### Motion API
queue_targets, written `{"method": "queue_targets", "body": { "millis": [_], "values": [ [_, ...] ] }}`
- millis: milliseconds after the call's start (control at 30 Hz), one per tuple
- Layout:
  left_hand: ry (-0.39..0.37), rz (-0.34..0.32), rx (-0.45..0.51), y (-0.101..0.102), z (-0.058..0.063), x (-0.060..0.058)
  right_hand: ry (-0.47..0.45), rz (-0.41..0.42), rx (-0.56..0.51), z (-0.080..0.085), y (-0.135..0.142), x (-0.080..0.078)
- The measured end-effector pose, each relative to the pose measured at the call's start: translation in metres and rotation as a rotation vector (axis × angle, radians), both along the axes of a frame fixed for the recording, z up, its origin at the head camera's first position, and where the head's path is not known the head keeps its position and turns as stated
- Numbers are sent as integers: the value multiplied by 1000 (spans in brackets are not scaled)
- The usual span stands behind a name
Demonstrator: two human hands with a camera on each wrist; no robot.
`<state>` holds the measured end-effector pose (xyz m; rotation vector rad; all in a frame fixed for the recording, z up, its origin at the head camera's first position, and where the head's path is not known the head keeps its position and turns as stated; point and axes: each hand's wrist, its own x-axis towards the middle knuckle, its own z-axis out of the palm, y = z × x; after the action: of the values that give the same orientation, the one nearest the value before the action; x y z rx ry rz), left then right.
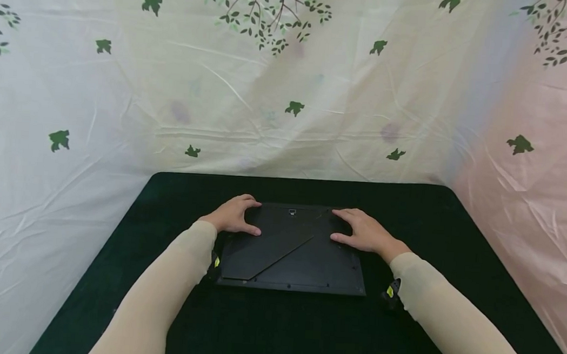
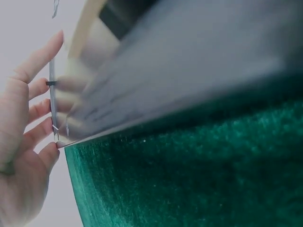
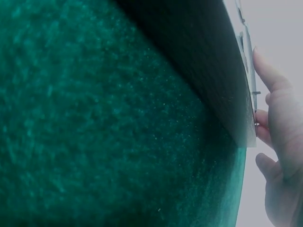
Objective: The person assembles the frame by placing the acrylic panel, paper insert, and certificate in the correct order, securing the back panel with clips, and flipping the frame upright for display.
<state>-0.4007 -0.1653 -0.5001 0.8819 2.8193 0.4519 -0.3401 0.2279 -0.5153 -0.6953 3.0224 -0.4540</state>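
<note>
A black picture frame (image 1: 283, 258) lies back side up on the dark green tabletop, a small metal hanger (image 1: 292, 212) near its far edge. Across its back runs a thin, bent line that slants toward the near left corner. My left hand (image 1: 232, 214) is at the far left corner, thumb and fingers spread apart. In the left wrist view its fingertips (image 2: 47, 125) are at the frame's edge. On the far right corner is my right hand (image 1: 365, 231), thumb apart from the loosely extended fingers. The hands hide both far corners.
The green cloth-covered table (image 1: 264, 327) surrounds the frame on every side. A pale curtain (image 1: 250, 88) printed with leaves hangs behind the far edge and along both sides. A small dark device (image 1: 390, 292) is strapped at each wrist.
</note>
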Motion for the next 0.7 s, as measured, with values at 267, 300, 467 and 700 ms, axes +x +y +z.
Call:
{"method": "queue_targets", "body": {
  "millis": [267,300,467,700],
  "values": [
    [1,-9,1,1,2,3,-1,-7,-2,5,-3,4],
    [1,-12,0,1,2,3,-3,-6,-4,7,-4,5],
    [4,-13,-21,1,3,4,-22,-15,2,12,-8,8],
    [0,-12,-57,4,6,5,-30,-39,16,14,-9,5]
  ]
}}
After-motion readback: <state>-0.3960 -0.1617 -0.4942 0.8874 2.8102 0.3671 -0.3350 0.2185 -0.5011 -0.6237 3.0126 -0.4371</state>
